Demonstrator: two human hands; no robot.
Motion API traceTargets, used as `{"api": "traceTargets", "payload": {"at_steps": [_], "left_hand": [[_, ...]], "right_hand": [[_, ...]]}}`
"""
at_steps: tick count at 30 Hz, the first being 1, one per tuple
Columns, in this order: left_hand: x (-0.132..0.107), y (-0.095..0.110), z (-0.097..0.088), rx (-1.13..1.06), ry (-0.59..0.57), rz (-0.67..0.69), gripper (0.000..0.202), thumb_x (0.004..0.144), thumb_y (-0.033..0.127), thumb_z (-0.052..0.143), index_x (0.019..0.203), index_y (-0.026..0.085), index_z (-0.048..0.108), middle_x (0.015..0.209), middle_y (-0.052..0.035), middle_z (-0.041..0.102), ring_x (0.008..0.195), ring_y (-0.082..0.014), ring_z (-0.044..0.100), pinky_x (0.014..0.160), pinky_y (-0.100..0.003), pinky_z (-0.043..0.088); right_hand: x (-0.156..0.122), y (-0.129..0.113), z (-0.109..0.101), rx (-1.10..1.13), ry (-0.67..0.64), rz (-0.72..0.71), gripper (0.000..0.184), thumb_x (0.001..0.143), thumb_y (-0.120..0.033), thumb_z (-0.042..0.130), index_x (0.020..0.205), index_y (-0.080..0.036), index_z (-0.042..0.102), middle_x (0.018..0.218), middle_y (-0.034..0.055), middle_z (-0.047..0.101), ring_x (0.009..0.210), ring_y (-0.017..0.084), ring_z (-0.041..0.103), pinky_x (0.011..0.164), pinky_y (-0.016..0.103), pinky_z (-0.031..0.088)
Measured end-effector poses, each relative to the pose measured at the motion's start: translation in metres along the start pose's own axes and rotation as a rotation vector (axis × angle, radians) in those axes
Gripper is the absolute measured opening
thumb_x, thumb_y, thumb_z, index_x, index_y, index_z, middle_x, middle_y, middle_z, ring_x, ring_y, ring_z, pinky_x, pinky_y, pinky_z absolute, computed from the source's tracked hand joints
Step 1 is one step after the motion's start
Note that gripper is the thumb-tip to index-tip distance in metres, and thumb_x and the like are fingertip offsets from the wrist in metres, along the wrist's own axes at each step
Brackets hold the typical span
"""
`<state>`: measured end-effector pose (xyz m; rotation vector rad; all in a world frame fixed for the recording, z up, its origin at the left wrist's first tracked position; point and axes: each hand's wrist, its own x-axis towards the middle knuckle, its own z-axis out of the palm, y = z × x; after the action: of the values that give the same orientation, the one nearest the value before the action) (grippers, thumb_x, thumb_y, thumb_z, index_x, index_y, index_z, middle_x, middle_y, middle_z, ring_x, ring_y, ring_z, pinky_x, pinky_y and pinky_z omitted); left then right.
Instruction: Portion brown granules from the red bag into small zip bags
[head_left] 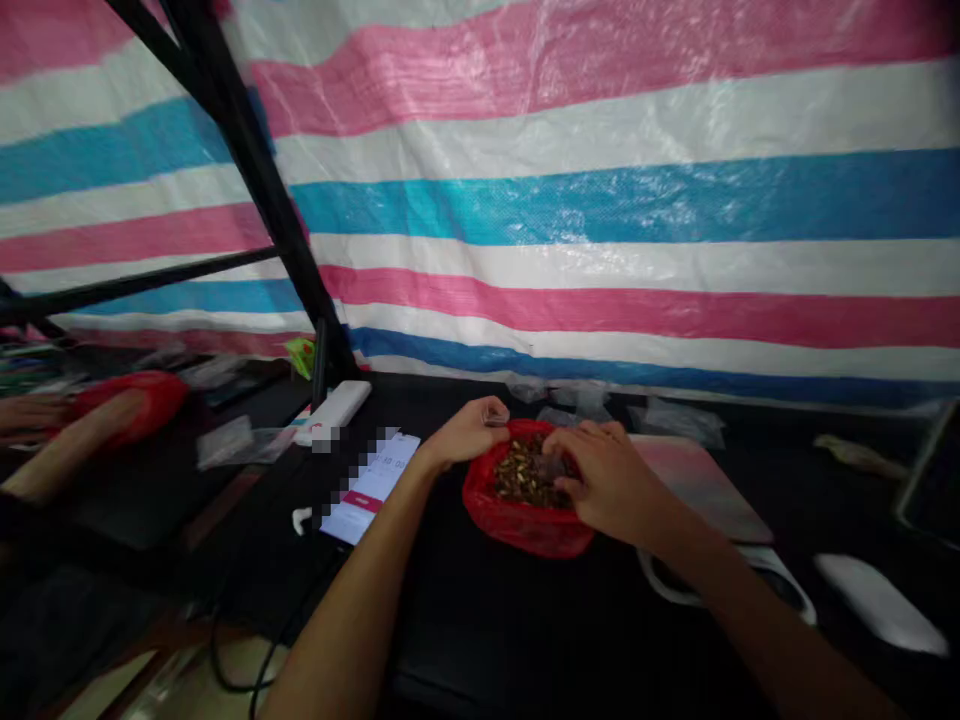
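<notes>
A red plastic bag lies open on the black table, filled with many small brass-coloured metal pieces. At its far left rim is my left hand, fingers curled closed around something small and pale that I cannot make out. My right hand reaches over the right side of the bag. Its thumb and fingers are pinched together at the pieces around a small greyish, see-through item, too blurred to name.
A lit phone and white box lie left. Rightward are a silvery plate on a white base, clear plastic bags and a rounded white object. Another person's hand touches a red bag far left, beyond a black pole.
</notes>
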<state>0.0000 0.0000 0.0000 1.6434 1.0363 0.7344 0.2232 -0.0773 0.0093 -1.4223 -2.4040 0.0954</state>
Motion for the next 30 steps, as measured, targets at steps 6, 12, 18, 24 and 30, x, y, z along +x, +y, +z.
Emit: {"api": "traceTargets", "payload": {"at_steps": [6, 12, 18, 24, 30], "left_hand": [[-0.004, 0.007, 0.004, -0.029, -0.03, 0.013, 0.016, 0.071, 0.011, 0.061, 0.084, 0.017, 0.054, 0.074, 0.006, 0.05, 0.067, -0.0095, 0.046, 0.067, -0.023, 0.036], [-0.004, 0.008, 0.001, -0.039, -0.077, 0.076, 0.017, 0.075, 0.02, 0.068, 0.087, 0.017, 0.056, 0.078, 0.0045, 0.054, 0.071, -0.0105, 0.05, 0.07, -0.024, 0.04], [0.0, 0.007, 0.004, 0.009, 0.044, 0.267, 0.022, 0.081, 0.032, 0.072, 0.084, 0.016, 0.057, 0.077, 0.0026, 0.055, 0.071, -0.0118, 0.051, 0.069, -0.025, 0.041], [0.002, 0.002, 0.008, 0.09, 0.101, 0.326, 0.016, 0.082, 0.028, 0.07, 0.085, 0.017, 0.059, 0.075, 0.0023, 0.058, 0.068, -0.0116, 0.052, 0.064, -0.024, 0.04], [-0.003, 0.003, 0.022, 0.255, 0.067, 0.381, 0.014, 0.084, 0.029, 0.07, 0.087, 0.017, 0.063, 0.077, 0.0019, 0.061, 0.068, -0.0121, 0.052, 0.063, -0.024, 0.039]], "right_hand": [[0.001, -0.009, 0.004, 0.01, 0.054, 0.039, 0.017, 0.084, -0.019, 0.073, 0.097, -0.021, 0.063, 0.099, 0.0035, 0.073, 0.098, 0.027, 0.061, 0.086, 0.04, 0.031], [0.001, -0.012, 0.006, 0.032, 0.049, 0.053, 0.022, 0.08, -0.012, 0.071, 0.099, -0.021, 0.063, 0.101, 0.0049, 0.073, 0.1, 0.027, 0.062, 0.087, 0.04, 0.031], [0.004, -0.009, 0.003, 0.062, 0.067, 0.108, 0.022, 0.081, -0.011, 0.069, 0.099, -0.021, 0.063, 0.1, 0.0043, 0.074, 0.099, 0.027, 0.064, 0.087, 0.04, 0.032], [0.007, -0.001, 0.0, 0.093, 0.248, 0.145, 0.023, 0.085, -0.015, 0.066, 0.106, -0.024, 0.065, 0.098, 0.0035, 0.074, 0.095, 0.027, 0.065, 0.087, 0.041, 0.034], [0.008, -0.005, -0.004, 0.063, 0.45, 0.027, 0.025, 0.091, -0.018, 0.063, 0.116, -0.024, 0.065, 0.115, 0.006, 0.073, 0.108, 0.028, 0.065, 0.09, 0.042, 0.038]]}}
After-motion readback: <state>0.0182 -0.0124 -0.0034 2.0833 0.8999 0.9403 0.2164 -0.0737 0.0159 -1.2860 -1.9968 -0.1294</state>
